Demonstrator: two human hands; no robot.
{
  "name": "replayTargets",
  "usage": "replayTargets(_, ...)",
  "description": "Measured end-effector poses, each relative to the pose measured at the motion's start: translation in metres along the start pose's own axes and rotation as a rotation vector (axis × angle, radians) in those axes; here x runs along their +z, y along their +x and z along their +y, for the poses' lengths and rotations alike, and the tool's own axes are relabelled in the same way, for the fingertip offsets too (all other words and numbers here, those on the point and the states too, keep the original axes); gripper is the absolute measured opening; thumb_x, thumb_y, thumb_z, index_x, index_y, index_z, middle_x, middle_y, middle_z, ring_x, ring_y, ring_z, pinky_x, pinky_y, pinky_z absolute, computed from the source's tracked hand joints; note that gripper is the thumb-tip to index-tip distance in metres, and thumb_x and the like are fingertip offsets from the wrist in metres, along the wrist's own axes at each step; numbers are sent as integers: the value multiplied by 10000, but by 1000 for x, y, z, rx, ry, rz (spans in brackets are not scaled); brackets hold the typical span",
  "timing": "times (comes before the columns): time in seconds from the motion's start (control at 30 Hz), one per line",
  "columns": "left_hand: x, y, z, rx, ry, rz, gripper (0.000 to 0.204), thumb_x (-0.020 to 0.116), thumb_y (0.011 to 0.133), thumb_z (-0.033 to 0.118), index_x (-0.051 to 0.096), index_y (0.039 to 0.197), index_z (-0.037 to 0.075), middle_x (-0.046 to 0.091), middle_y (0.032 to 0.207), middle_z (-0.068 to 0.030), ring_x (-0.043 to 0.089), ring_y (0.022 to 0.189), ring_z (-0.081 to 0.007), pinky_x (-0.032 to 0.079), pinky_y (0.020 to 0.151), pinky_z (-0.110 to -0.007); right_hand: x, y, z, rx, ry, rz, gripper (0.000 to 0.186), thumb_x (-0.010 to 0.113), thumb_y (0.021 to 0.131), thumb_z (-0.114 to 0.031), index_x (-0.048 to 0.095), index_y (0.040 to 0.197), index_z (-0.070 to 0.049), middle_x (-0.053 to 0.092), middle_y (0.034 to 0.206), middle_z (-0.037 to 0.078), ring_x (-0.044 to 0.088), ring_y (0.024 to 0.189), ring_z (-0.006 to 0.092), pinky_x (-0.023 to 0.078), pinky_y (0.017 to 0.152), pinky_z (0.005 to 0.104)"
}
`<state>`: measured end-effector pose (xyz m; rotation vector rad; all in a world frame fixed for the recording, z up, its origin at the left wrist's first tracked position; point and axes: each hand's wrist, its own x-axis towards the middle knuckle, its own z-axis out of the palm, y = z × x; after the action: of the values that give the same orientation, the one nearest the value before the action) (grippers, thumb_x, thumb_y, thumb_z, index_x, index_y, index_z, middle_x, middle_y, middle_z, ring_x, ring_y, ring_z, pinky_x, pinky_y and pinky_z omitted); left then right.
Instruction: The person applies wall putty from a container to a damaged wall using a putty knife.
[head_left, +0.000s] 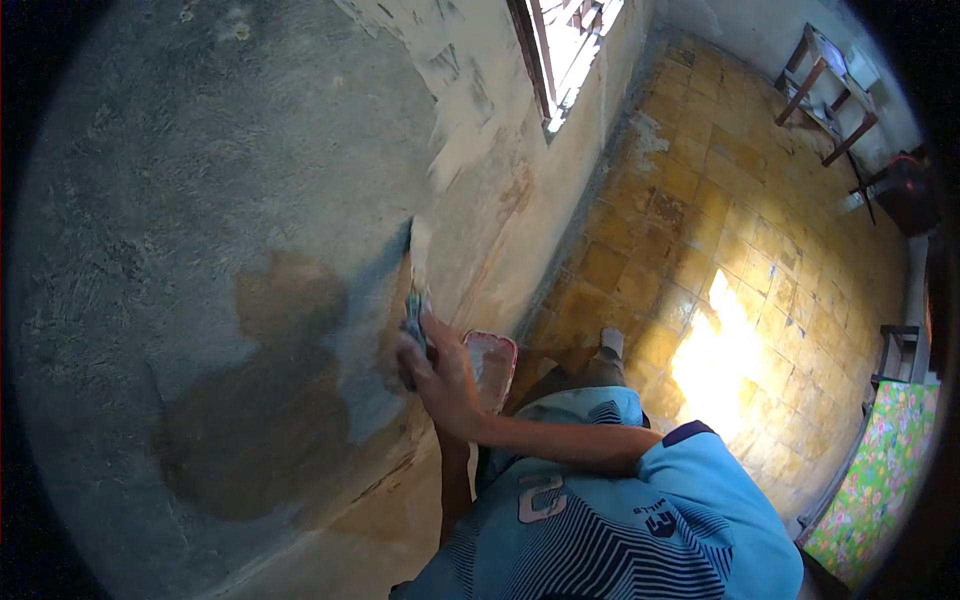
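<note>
Grey, rough and blotchy: that's most of the wall [200, 180] on my remote feed, with a paler coat [465, 100] spread in ragged edges below the window [575, 60]. The right hand [445, 375] has its fingers wrapped round the handle of a putty knife [413, 300], white-smeared blade pointing up along the wall, its tip meeting its own shadow there. Left hand? Can't tell from up here, sorry: I get the left forearm [455, 485], then it's hidden behind the right one. Just beside the right wrist there's a red-rimmed tub [514, 366] smeared pale inside; can't see what's supporting it. Over to the right I've got yellowish floor tiles [610, 245] with a bright sun patch [715, 360], a small wooden table [817, 68] and some green floral cloth [880, 470].
</note>
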<state>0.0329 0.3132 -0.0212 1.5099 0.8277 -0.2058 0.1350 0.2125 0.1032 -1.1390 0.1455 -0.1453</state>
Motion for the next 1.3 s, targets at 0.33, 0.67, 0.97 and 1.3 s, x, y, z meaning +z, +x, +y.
replayTargets(0.33, 2, 8, -6, -15, -18, -27, 417, 507, 869, 404, 580, 1136, 93, 588, 1077, -70, 590, 995, -221, 520, 777, -400, -83, 146, -8, 12, 232, 202, 249, 504, 983, -230, 528, 1077, 0, 617, 740, 72, 587, 588, 109, 456, 503, 265)
replayTargets(0.67, 6, 11, 4, -24, -2, 18, 465, 525, 869, 439, 549, 1136, 58, 573, 1070, -91, 579, 992, -225, 514, 798, -420, -4, -13, 2, -14, -126, 47, 334, 533, 972, -212, 487, 1213, 14, 587, 854, 85, 584, 713, 125, 500, 635, 290)
replayTargets(0.97, 22, 14, 1, -39, 14, -37, 484, 538, 885, 479, 527, 1123, 58, 559, 1052, -109, 563, 1002, -256, 499, 836, -459, -92, 135, 8, 68, 153, 221, 266, 505, 982, -213, 496, 1124, 12, 625, 816, 67, 625, 704, 133, 483, 565, 266)
replayTargets(1.3, 81, 29, -31, 218, 127, 57, 417, 490, 917, 375, 540, 1168, 45, 577, 1123, -124, 579, 1037, -245, 504, 859, -414, -49, -6, -17, 292, 116, -190, 408, 551, 972, -244, 469, 1255, 38, 622, 871, 81, 613, 814, 115, 495, 674, 259)
